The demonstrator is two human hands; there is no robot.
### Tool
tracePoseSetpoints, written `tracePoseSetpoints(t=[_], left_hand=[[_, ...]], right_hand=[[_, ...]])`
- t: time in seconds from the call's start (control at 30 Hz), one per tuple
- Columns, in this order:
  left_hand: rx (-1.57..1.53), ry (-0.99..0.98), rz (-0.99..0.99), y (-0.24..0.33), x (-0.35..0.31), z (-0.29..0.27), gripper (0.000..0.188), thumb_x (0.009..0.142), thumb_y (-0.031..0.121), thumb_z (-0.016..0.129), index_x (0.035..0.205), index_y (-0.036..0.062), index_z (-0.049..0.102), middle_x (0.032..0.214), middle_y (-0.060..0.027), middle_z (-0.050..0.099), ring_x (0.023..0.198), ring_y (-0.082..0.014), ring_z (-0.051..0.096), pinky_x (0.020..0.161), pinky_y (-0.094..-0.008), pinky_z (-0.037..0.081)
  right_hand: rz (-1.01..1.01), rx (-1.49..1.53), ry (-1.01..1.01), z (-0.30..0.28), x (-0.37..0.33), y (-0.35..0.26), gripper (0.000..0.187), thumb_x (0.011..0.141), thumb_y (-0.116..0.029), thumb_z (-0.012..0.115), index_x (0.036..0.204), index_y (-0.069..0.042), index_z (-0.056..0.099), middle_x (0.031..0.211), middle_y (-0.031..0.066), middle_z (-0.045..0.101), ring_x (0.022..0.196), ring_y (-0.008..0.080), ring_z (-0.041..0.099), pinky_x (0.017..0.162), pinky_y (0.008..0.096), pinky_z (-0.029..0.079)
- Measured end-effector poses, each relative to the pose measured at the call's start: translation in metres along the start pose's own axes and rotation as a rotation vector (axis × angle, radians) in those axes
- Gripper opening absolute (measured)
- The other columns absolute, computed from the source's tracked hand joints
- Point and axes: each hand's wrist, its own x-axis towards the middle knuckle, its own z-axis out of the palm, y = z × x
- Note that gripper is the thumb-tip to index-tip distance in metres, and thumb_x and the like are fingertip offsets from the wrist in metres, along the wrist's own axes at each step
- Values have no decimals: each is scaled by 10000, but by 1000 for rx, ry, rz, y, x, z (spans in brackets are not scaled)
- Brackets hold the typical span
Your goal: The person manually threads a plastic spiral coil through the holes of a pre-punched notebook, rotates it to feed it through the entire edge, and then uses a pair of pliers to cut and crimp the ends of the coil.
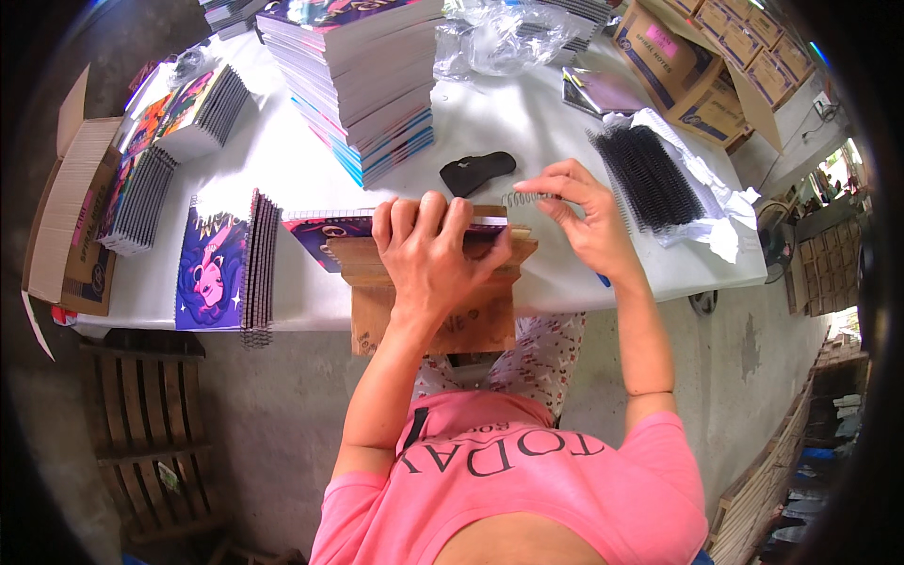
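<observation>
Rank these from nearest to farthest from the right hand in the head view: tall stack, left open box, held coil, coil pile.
From the right hand:
1. Held coil: in its grasp.
2. Coil pile: just to its right.
3. Tall stack: ahead, to its left.
4. Left open box: far left.

The person is wearing a bright pink, short-sleeved cloth T-shirt (513, 492) with a rounded neckline, and large dark lettering (499, 460) is running across its front. The left sleeve (353, 499) and right sleeve (667, 461) are matching in pink. Pale cloth trousers (548, 360) are showing a small reddish print. The left hand (428, 250) and right hand (589, 223) are going bare.
</observation>
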Motion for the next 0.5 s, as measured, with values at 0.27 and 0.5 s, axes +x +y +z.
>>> tracePoseSetpoints(t=[0.27,0.5], left_hand=[[-8,-97,-19,0,-2,-7,417,634,440,733,807,94,578,817,-49,501,802,-238,473,860,-409,339],[-37,-141,-14,0,-2,-12,396,666,429,736,832,105,581,823,-47,499,808,-235,471,867,-404,337]], right_hand=[[-25,180,-113,5,-2,10,249,789,88,580,987,-40,659,983,70,606,924,187,579,814,289,466],[-28,257,-142,2,-1,13,213,800,57,593,983,-31,658,910,57,615,904,154,570,799,272,457]])
